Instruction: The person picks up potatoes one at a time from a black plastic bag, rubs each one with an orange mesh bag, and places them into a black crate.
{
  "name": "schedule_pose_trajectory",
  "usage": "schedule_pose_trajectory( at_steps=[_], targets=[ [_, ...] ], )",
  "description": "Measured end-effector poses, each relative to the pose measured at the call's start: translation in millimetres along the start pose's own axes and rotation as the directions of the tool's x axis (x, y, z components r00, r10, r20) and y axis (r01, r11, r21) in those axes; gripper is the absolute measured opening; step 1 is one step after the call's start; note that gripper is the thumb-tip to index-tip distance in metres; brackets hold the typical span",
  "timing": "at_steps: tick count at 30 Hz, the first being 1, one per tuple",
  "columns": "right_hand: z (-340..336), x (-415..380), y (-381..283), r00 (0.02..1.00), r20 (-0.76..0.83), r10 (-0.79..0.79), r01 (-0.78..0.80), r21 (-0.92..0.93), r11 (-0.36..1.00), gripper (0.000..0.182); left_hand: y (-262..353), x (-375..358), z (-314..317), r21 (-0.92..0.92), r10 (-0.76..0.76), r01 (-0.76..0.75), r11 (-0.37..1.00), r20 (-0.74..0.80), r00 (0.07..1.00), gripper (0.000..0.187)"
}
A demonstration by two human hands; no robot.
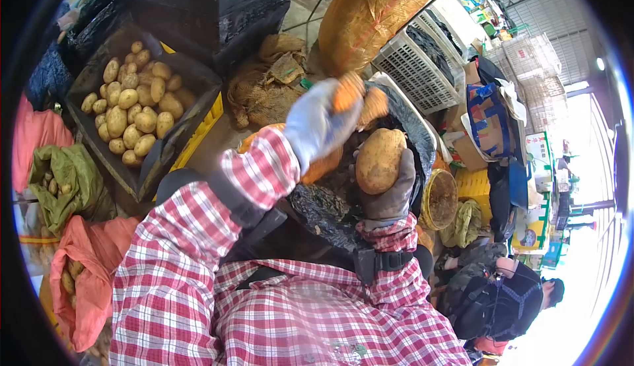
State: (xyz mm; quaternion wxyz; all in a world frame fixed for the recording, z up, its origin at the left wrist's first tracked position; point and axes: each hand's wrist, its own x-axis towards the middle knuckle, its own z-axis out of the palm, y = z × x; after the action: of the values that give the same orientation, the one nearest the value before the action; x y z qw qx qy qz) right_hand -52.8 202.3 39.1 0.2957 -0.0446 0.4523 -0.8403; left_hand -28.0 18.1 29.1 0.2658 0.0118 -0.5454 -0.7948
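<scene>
My right hand (391, 198), in a dark grey glove, is wrapped round a large potato (380, 161) smudged with dirt. Above and left of it is my left hand (323, 122), in a blue-grey glove. Motion smears its orange-coloured finger area, so whether it grips anything is unclear. Both hands are over a container lined with black plastic (320, 207), which has dark debris inside. Orange material (323, 166) lies below my left hand.
Potatoes fill a dark bin (185, 148) at left, near a green sack (63, 184) and a pink sack (89, 260). A white crate (416, 69), an orange-brown bag (370, 16) and a yellow bucket (440, 199) stand beyond. A person (495, 293) is at right.
</scene>
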Motion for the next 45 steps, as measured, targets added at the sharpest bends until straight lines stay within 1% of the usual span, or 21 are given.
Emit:
schedule_pose_trajectory(
  at_steps=[2,5,8,9,11,14,15,16,17,19,20,21,23,28,33,35,37,40,42,43,45],
  targets=[
    [4.3,-2.9,6.7,1.000,0.022,0.020,-0.020,0.025,0.999,0.061,-4.5,6.3,-3.9,0.022,-0.035,0.037,0.999,-0.090,0.995,0.020],
    [25.8,0.1,21.4,0.999,0.021,-0.048,0.045,0.107,0.993,0.052,11.6,-36.7,24.7,0.792,0.208,-0.221,0.569,0.121,0.971,0.036],
    [0.9,19.0,15.8,0.967,0.099,-0.233,0.245,-0.144,0.959,0.050,6.5,-50.9,32.2,0.822,0.070,-0.363,0.439,0.371,0.926,0.039],
    [-6.0,27.1,10.3,0.981,-0.003,-0.196,0.196,0.025,0.980,0.052,5.3,-54.3,34.3,0.822,0.012,-0.409,0.397,0.440,0.898,0.040],
    [-4.5,29.2,-5.8,0.957,-0.125,-0.262,0.248,-0.120,0.961,0.058,1.8,-58.8,35.4,0.854,-0.264,-0.393,0.342,0.488,0.832,0.043],
    [3.8,20.7,-26.8,0.969,-0.179,-0.167,0.192,0.132,0.972,0.061,-5.5,-46.9,15.0,0.899,-0.304,-0.177,0.402,0.313,0.900,0.036],
    [0.7,18.0,-29.7,0.982,-0.134,-0.134,0.159,0.202,0.966,0.059,-24.4,-32.8,8.2,0.752,-0.219,0.000,0.659,0.192,0.957,0.026],
    [-3.4,17.4,-27.0,0.965,-0.100,-0.241,0.238,-0.044,0.970,0.058,-42.6,-18.5,1.5,0.489,-0.128,0.080,0.869,0.067,0.989,0.017],
    [-8.4,17.4,-20.7,0.943,-0.041,-0.331,0.306,-0.285,0.908,0.058,-35.6,-11.9,1.6,0.449,-0.026,0.020,0.893,0.007,1.000,0.015],
    [-9.3,15.6,-7.8,0.963,-0.007,-0.270,0.259,-0.258,0.931,0.057,-2.2,-4.4,7.7,0.536,0.111,-0.048,0.843,-0.087,0.990,0.013],
    [-6.3,14.2,-0.1,0.992,-0.018,-0.129,0.129,0.008,0.992,0.056,-6.2,-4.1,19.1,0.146,0.057,-0.038,0.989,-0.129,0.990,0.012],
    [-2.0,13.4,8.6,1.000,0.010,0.013,-0.015,0.273,0.962,0.056,-8.2,-11.1,22.4,0.349,0.126,-0.090,0.933,-0.082,0.989,0.016],
    [7.0,10.4,27.5,1.000,-0.005,0.014,-0.013,0.153,0.988,0.056,7.7,-33.4,31.1,0.781,0.254,-0.225,0.583,0.088,0.963,0.029],
    [-21.4,27.5,13.6,0.995,0.098,0.004,-0.021,0.176,0.984,0.050,5.4,-58.1,28.9,0.766,-0.007,-0.458,0.451,0.516,0.856,0.029],
    [-3.9,20.2,6.3,0.999,-0.037,0.011,-0.007,0.098,0.995,0.059,3.5,-27.2,15.2,0.474,0.217,-0.156,0.867,-0.076,0.973,0.029],
    [9.6,23.4,23.2,0.996,0.057,0.066,-0.072,0.105,0.992,0.054,18.2,-31.5,22.4,0.675,0.540,-0.513,0.530,0.198,0.818,0.034],
    [-10.7,21.6,53.6,0.997,0.064,-0.048,0.041,0.106,0.994,0.051,16.0,-45.4,27.1,0.793,0.377,-0.516,0.325,0.392,0.839,0.042],
    [6.7,4.8,49.9,0.991,0.129,0.045,-0.039,-0.043,0.998,0.055,-2.3,-19.2,10.9,0.794,0.166,-0.238,0.559,0.174,0.971,0.033],
    [7.7,-7.5,49.8,0.992,0.117,0.056,-0.041,-0.129,0.991,0.063,0.9,-8.2,-13.2,0.874,-0.037,-0.069,0.481,0.098,0.994,0.034],
    [17.0,-11.9,43.1,0.982,0.112,0.152,-0.168,0.153,0.974,0.066,-7.6,-2.8,-26.2,0.904,-0.057,-0.025,0.426,0.055,0.997,0.034],
    [12.8,-7.8,35.9,0.959,0.240,0.152,-0.196,0.173,0.965,0.077,-48.1,8.5,-33.5,0.455,-0.058,0.069,0.888,-0.038,0.998,0.028]
  ],
)
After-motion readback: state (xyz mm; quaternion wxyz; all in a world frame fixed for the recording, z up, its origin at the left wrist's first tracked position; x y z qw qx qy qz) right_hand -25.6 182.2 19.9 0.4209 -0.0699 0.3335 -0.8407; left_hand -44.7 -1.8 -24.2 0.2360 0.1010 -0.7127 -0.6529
